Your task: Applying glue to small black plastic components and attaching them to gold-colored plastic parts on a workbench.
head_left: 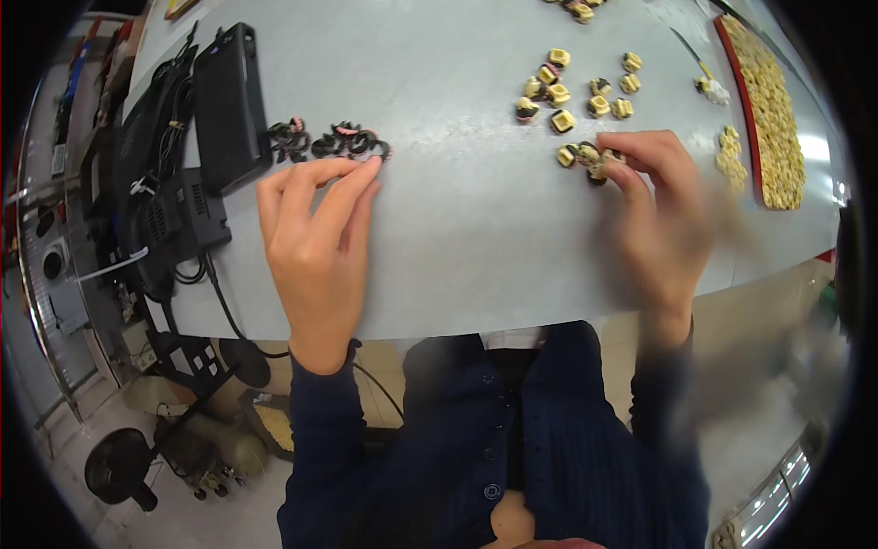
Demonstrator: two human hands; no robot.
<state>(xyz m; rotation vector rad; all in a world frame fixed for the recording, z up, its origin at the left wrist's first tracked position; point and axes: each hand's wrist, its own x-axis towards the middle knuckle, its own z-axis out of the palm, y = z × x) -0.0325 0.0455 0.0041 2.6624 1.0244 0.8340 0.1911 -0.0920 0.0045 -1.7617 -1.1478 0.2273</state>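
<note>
My left hand (315, 215) reaches to the right end of a row of small black curved pieces (347, 142), some with pink parts. Its thumb and forefinger are pinched together on one black curved piece (380, 148). Over on the right, my right hand (663, 201) has thumb and forefinger closed round a small cream-and-black block (599, 168). Two similar blocks (569, 155) lie just left of those fingertips. Farther back is a loose group of the same cream-and-black blocks (558, 93), several of them square with a hollow top.
Black power boxes (233, 105) and cables line the left of the grey table (439, 247). A red-edged tray (766, 119) packed with cream pieces stands at the right. Beside it lie loose cream pieces (730, 157) and a thin tool (700, 69) near white material.
</note>
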